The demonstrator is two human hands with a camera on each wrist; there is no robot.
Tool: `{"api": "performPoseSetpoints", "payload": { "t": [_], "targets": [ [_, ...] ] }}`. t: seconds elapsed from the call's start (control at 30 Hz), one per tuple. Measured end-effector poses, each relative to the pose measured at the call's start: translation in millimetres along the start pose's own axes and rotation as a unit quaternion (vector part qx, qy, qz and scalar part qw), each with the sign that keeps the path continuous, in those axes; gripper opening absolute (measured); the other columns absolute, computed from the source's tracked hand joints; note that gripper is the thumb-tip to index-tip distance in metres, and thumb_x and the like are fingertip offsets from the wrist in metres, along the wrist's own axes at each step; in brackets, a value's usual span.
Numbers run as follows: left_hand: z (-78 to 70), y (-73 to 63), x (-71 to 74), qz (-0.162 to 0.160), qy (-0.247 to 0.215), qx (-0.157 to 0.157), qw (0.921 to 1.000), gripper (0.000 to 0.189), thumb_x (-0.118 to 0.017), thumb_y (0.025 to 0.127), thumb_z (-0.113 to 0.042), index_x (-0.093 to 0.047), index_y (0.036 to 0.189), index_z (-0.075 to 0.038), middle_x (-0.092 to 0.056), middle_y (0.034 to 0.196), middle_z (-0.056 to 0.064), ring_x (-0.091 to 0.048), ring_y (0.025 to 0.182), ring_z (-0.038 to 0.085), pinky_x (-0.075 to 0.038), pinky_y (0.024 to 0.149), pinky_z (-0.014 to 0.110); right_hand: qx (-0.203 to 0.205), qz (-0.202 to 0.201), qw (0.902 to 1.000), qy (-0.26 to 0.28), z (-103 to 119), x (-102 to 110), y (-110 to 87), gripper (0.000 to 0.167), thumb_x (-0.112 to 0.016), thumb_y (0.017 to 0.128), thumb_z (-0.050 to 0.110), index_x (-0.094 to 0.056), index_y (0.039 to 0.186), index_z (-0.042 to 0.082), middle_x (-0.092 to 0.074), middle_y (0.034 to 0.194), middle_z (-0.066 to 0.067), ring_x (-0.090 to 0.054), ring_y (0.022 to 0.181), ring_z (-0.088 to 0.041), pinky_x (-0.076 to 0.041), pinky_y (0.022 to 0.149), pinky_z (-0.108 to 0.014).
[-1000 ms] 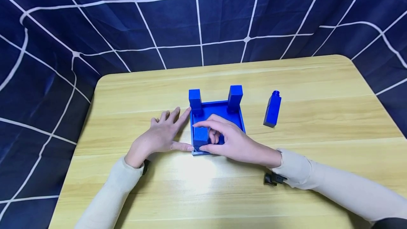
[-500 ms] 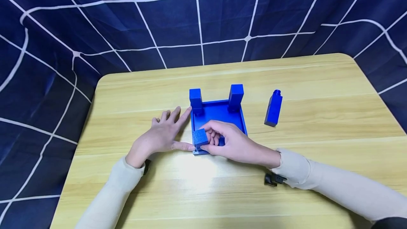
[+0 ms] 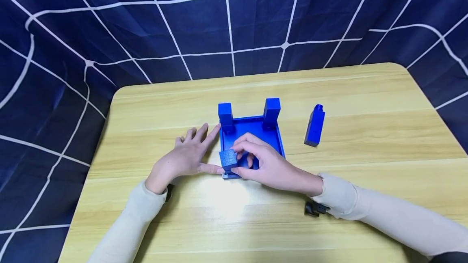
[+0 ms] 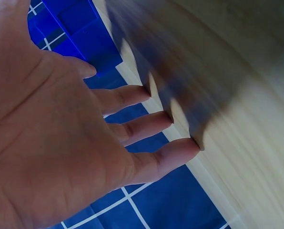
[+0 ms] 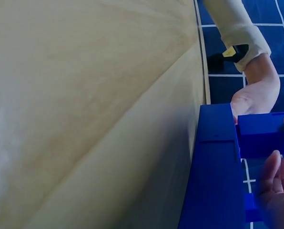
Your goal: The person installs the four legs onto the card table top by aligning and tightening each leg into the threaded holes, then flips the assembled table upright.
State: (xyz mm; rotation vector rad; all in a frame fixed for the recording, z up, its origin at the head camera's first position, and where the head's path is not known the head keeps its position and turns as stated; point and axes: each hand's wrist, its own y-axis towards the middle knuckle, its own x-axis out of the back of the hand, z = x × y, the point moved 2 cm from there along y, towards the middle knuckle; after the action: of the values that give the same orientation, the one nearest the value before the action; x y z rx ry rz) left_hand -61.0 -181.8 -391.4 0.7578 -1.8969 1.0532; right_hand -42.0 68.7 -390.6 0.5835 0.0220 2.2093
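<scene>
A blue square panel with a raised rim lies on the table, and blue square legs stand upright at its corners. My right hand pinches the near-left leg between thumb and fingers; its base is hidden in the head view. In the right wrist view that leg projects from the panel, with my thumb on it. My left hand lies flat with spread fingers, thumb at the panel's near-left corner and index fingertip at its left edge. The left wrist view shows its fingertips on the wood.
Two more legs stand at the panel's far-left and far-right corners. A loose blue leg with a threaded end lies to the right. A dark blue gridded curtain surrounds the wooden table.
My right fingers have closed in from a wider spread around the near-left leg. The leg's top has turned and shifted slightly left. My left hand has stayed in place.
</scene>
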Motion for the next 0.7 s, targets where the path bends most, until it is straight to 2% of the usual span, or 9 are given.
{"api": "performPoseSetpoints", "payload": {
  "t": [0.17, 0.4, 0.7],
  "targets": [
    [-0.6, 0.5, -0.2, 0.009, -0.008, 0.008, 0.9999, 0.128, -0.073, 0.089, -0.079, 0.002, 0.177, -0.025, -0.008, 0.180, 0.024, -0.018, 0.157, 0.060, -0.029, 0.113, 0.083, -0.004, -0.002, 1.0000, 0.001, 0.0, -0.5, -2.2, 0.034, -0.085, 0.097, 0.008, -0.073, 0.128, 0.014, -0.063, 0.114, 0.007, -0.063, 0.086, -0.022, -0.055, 0.074, -0.030],
    [-0.1, 0.0, 0.1, 0.010, -0.009, 0.008, 0.9999, 0.128, -0.073, 0.089, -0.078, 0.002, 0.177, -0.024, -0.008, 0.179, 0.025, -0.018, 0.157, 0.060, -0.028, 0.113, 0.083, 0.014, -0.010, 0.9998, -0.005, 1.3, -2.6, -1.2, 0.037, -0.085, 0.096, 0.007, -0.073, 0.131, 0.011, -0.062, 0.109, 0.003, -0.062, 0.086, -0.015, -0.055, 0.073, -0.030],
    [1.4, -0.6, -1.4, 0.007, -0.009, 0.011, 0.9999, 0.128, -0.073, 0.089, -0.079, 0.004, 0.177, -0.027, -0.007, 0.180, 0.024, -0.016, 0.158, 0.059, -0.026, 0.113, 0.084, 0.006, 0.000, 1.0000, -0.004, 0.5, -2.8, 1.6, 0.052, -0.085, 0.097, 0.008, -0.069, 0.146, 0.013, -0.060, 0.108, -0.001, -0.061, 0.082, -0.014, -0.053, 0.070, -0.034]
  ]
}}
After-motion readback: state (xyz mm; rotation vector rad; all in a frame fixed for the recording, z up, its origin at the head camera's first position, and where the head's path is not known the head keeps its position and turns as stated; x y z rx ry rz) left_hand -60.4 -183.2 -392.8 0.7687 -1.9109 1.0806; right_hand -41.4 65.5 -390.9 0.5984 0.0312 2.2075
